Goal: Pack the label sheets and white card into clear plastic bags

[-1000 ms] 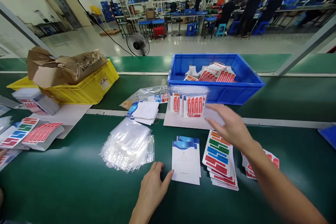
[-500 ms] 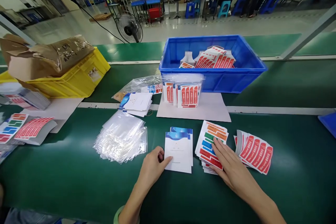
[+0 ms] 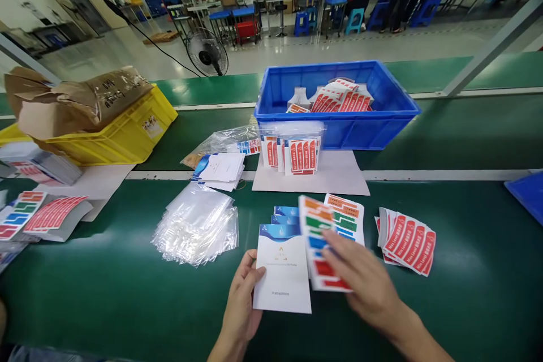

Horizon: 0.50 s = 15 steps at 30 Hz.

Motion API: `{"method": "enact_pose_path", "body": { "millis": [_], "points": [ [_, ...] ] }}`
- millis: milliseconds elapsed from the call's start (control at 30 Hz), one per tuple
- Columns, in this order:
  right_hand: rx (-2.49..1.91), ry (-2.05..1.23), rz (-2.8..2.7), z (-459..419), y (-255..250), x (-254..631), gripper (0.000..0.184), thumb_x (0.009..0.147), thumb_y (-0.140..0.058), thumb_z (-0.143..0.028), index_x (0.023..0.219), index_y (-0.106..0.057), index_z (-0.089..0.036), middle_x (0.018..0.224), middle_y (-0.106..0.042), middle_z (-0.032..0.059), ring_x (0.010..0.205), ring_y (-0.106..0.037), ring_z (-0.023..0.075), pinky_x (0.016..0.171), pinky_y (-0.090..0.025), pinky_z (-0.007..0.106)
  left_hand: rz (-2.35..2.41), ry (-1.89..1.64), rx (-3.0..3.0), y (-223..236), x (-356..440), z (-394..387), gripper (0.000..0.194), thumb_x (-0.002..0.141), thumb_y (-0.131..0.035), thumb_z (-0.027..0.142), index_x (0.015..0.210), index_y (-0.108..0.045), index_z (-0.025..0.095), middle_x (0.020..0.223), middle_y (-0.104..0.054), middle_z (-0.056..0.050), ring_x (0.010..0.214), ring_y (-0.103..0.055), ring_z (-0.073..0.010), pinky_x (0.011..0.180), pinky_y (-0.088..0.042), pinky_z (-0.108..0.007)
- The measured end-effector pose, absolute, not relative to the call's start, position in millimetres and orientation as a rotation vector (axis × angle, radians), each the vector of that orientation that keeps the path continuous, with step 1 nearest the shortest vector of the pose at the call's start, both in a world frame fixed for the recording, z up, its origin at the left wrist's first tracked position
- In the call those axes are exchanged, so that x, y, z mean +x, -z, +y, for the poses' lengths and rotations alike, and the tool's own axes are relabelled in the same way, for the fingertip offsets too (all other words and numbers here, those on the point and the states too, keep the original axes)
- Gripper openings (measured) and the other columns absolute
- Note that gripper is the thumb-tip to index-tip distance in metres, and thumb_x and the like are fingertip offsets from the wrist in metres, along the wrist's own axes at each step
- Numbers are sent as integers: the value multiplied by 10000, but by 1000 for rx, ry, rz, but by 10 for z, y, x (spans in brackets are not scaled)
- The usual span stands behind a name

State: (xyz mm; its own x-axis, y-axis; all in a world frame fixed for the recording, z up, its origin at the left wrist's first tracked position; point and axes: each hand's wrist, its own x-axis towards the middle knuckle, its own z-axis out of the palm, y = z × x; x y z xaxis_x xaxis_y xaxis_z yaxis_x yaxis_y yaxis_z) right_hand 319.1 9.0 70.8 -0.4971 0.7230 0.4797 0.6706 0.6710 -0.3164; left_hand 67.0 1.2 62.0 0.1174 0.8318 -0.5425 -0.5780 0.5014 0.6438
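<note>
Head view: the left hand (image 3: 241, 308) pinches the instruction leaflet (image 3: 283, 271) by its left edge, lifted just in front of the leaflet stack (image 3: 287, 213). The right hand (image 3: 360, 283) grips a coloured sticker sheet (image 3: 319, 240) beside it, edges nearly meeting, seemingly for pairing.

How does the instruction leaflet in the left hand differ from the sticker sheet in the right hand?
The instruction leaflet, held by the left hand, is mostly white with a blue top band and small print; the sticker sheet, held by the right hand, carries orange, green, blue and red labels. The leaflet looks wider; the sheet is narrower and blurred. Both are flat paper pieces held above the green belt, edges overlapping.
</note>
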Motion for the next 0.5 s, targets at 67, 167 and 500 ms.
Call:
{"method": "enact_pose_path", "body": {
  "millis": [67,167,500],
  "points": [
    [-943,-221,-2598,68,-763,2969,648,954,-490,-286,1521,-176,-259,1521,-337,95,1375,-383,295,1059,-453,472,943,-1034,106,-634,773,-55,292,833,-633,367,1062,-581,194,921,-696,-43,816,-678,-209,721,-538,-294],
    [-806,-433,-2793,-3,-771,2811,789,899,-455,-628,1520,-190,-221,1540,-279,116,1392,-343,310,1089,-410,478,920,-942,-78,-638,861,-117,399,857,-601,398,1148,-593,125,955,-723,-115,863,-702,-277,800,-562,-385],
    [-1680,12,-2261,40,-615,3952,723,914,-552,-464,1509,-222,-219,1531,-343,135,1420,-293,308,1097,-359,525,1099,-906,-176,-657,565,-261,703,867,-582,289,1485,-256,210,833,-769,-67,835,-723,-335,873,-555,-527]
  ]
}}
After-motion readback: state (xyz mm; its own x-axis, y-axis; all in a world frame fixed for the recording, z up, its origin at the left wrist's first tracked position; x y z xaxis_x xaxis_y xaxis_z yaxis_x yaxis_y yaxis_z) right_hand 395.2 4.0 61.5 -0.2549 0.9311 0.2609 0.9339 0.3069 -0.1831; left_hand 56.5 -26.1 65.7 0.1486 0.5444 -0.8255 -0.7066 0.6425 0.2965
